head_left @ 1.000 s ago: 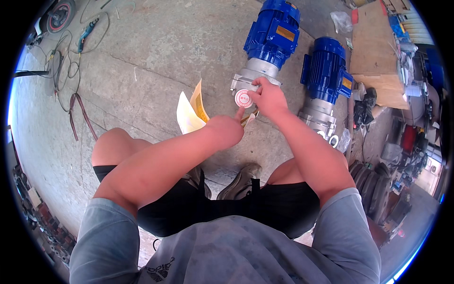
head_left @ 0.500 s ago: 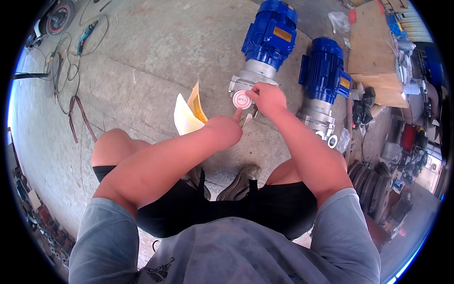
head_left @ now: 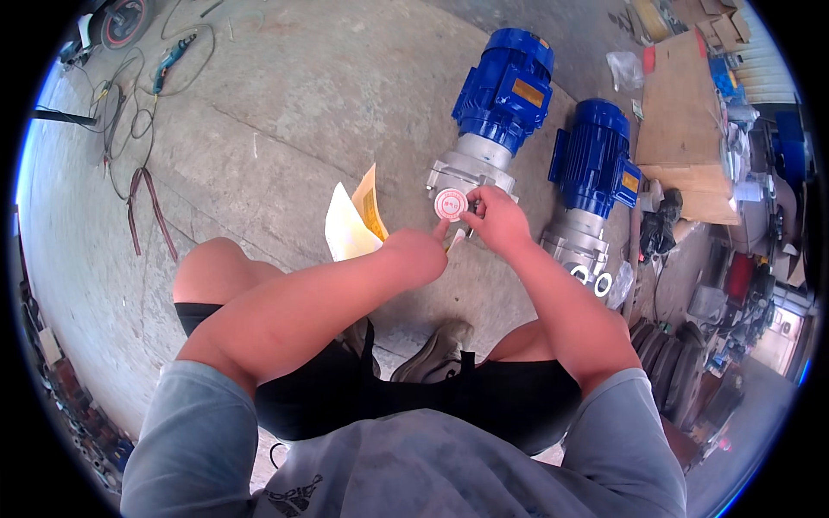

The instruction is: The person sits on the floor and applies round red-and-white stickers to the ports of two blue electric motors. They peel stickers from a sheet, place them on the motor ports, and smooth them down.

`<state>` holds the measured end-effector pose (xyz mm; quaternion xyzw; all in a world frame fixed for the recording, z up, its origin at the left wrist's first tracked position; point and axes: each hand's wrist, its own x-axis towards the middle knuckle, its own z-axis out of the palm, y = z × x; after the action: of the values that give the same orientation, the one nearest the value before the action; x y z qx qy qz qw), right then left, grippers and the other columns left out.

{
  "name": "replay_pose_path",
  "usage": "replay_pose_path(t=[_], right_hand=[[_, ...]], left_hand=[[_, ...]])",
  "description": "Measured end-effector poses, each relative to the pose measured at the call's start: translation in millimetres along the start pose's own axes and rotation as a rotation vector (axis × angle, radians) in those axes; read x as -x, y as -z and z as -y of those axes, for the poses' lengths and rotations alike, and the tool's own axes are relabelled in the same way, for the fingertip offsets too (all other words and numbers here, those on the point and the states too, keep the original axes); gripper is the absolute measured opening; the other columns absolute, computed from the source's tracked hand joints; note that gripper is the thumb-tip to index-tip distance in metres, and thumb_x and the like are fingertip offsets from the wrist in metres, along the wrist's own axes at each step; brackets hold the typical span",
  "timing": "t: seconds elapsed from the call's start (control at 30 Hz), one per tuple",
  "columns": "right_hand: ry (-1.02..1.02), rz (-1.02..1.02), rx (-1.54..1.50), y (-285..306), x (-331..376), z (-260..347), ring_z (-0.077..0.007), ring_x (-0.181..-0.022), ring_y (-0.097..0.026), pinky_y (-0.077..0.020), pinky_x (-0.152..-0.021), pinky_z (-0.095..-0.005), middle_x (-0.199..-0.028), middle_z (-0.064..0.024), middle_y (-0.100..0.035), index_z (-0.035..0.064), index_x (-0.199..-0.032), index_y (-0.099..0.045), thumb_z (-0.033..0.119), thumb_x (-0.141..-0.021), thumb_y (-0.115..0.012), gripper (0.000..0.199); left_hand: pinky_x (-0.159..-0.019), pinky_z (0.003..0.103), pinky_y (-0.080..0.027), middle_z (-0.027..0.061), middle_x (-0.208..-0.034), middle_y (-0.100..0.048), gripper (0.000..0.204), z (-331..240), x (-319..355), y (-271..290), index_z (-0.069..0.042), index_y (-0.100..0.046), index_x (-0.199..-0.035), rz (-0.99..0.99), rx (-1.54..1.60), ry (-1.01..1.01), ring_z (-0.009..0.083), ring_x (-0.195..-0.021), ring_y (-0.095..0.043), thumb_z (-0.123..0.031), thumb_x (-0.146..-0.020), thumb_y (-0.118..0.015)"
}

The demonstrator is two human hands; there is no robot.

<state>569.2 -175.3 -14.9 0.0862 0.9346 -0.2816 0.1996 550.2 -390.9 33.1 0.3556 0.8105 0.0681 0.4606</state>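
Observation:
A round white sticker with red print (head_left: pixel 450 205) lies against the near end of a silver pump head (head_left: pixel 471 166), which is joined to a blue motor (head_left: pixel 505 91). My right hand (head_left: pixel 499 223) pinches the sticker's right edge between thumb and fingers. From below, the index finger of my left hand (head_left: pixel 420 256) reaches to the sticker's lower edge. The other left fingers are curled around a white sheet (head_left: pixel 350 226) and a yellow sheet (head_left: pixel 370 203), which stick out to the left; the grip itself is mostly hidden.
A second blue motor (head_left: pixel 594 155) with a silver pump end stands to the right. Beyond it are a large cardboard sheet (head_left: pixel 682 112) and a black plastic bag (head_left: pixel 661 223). A drill (head_left: pixel 174 62) with tangled cables lies at the far left. A clear plastic bag (head_left: pixel 625 69) lies at the back.
The view has shifted, so the motors and hands sit lower in the picture. Both hands remain at the sticker, with the right fingers still at its right edge.

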Motion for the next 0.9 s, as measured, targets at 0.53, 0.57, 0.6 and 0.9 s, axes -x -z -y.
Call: replay_pose_path(t=[0.53, 0.57, 0.6, 0.9], right_hand=[[-0.064, 0.011, 0.284, 4.4, -8.9, 37.6, -0.0297, -0.106, -0.074, -0.0579, -0.089, -0.0438, -0.111, -0.0095, -0.076, 0.0113, -0.11, -0.065, 0.056, -0.078, -0.087, 0.06], [-0.05, -0.003, 0.288, 3.3, -9.3, 37.3, -0.0301, -0.105, -0.074, -0.058, -0.088, -0.0439, -0.11, -0.0097, -0.076, 0.0114, -0.11, -0.065, 0.057, -0.077, -0.088, 0.061], [-0.034, -0.016, 0.29, 3.4, -9.7, 39.8, -0.0305, -0.104, -0.075, -0.0582, -0.088, -0.0439, -0.109, -0.0099, -0.077, 0.0115, -0.11, -0.065, 0.058, -0.077, -0.088, 0.061], [-0.06, 0.119, 0.387, 15.6, -25.9, 58.2, -0.0304, -0.1, -0.076, -0.0597, -0.085, -0.0444, -0.106, -0.0106, -0.079, 0.0107, -0.107, -0.07, 0.068, -0.072, -0.088, 0.069]], left_hand=[[-0.078, 0.054, -0.059, 0.0246, -0.098, -0.076, 0.039, -17.0, 52.2, -33.9, 0.01, -0.064, -0.127, 0.128, -0.09, -0.191, 0.0428, -0.091, -0.076, -0.014, -0.098, -0.055], [-0.077, 0.054, -0.059, 0.0246, -0.097, -0.076, 0.039, -17.4, 53.6, -31.8, 0.011, -0.064, -0.127, 0.131, -0.098, -0.193, 0.0427, -0.09, -0.076, -0.013, -0.097, -0.056], [-0.076, 0.053, -0.059, 0.0248, -0.097, -0.076, 0.039, -16.8, 54.6, -31.0, 0.011, -0.064, -0.127, 0.132, -0.113, -0.205, 0.0425, -0.09, -0.076, -0.013, -0.097, -0.056], [-0.08, 0.053, -0.06, 0.0231, -0.102, -0.077, 0.037, -7.8, 60.5, -24.3, 0.009, -0.066, -0.125, 0.148, -0.119, -0.217, 0.0423, -0.094, -0.077, -0.013, -0.098, -0.057]])
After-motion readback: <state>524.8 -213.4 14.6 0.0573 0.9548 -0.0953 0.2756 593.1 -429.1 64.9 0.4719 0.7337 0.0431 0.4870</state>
